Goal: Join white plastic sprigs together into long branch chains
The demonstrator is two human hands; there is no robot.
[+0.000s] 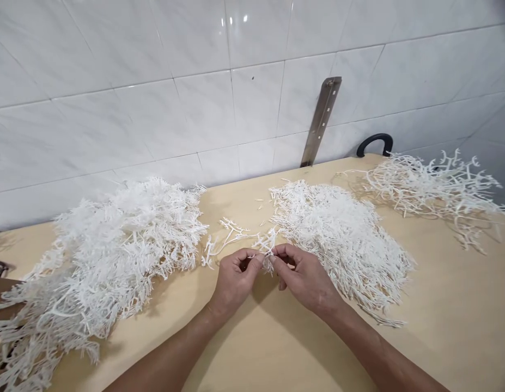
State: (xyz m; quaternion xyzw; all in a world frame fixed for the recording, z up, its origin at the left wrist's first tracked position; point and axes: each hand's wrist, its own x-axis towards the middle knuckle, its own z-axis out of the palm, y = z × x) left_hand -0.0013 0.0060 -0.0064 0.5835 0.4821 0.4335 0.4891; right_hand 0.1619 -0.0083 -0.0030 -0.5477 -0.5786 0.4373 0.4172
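Pinching the small white branched piece (269,239) between thumb and forefinger, the left hand (237,279) and right hand (311,279) meet at the clock's centre, just above the table (452,288). Handling it well probably means the left fingertips steadying the stem close to a fork while the right ones work only on the twig beside it, with light pressure, since such thin arms look easy to bend or snap. By count, there are two hands, one piece pinched between them, and three white heaps: a big feathery heap (133,234) at nine to ten o'clock, a heap of fine short strands (342,234) at three, and a heap of bare forked stems (424,188) farther off at two. Loose sprigs (235,231) lie at eleven, too tangled to count surely. One metal strip (321,120) stands against the wall (203,114) at one o'clock, and one black curved handle (375,137) sits between one and two.
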